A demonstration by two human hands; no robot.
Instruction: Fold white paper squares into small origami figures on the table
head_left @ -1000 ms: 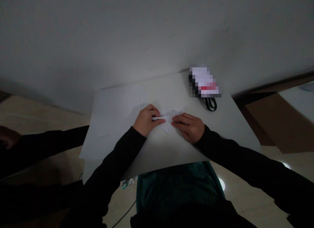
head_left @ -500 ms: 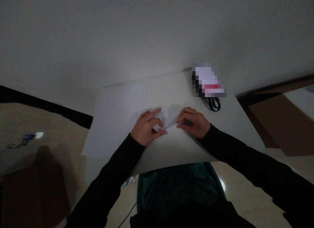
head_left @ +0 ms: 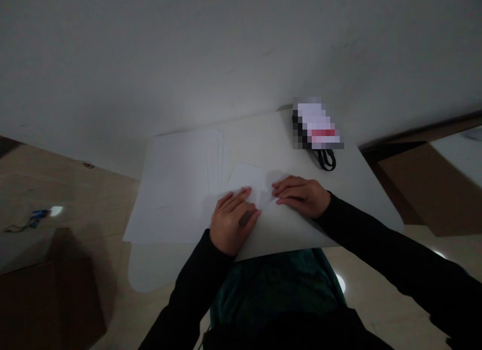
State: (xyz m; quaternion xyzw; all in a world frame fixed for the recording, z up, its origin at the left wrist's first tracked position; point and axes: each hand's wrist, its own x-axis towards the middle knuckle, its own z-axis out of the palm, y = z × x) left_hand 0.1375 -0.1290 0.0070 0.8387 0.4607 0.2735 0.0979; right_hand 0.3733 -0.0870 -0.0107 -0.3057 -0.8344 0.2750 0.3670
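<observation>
A small folded white paper (head_left: 248, 182) lies on the white table (head_left: 286, 229) in front of me. My left hand (head_left: 232, 220) rests on its near left part, fingers stretched forward and lying flat. My right hand (head_left: 301, 195) lies flat on the paper's right side, fingers pointing left and pressed on it. The fingertips of the two hands sit close together over the paper. Both sleeves are black.
A stack of white sheets (head_left: 176, 184) covers the table's left half and overhangs its left edge. A blurred pack with a black loop (head_left: 318, 134) sits at the far right corner by the wall. Brown cardboard (head_left: 417, 189) lies right; a dark box (head_left: 52, 289) stands lower left.
My left hand has slid back toward me and flattened out. My right hand went from a pinch on the paper's edge to lying flat. More of the paper shows beyond the fingers.
</observation>
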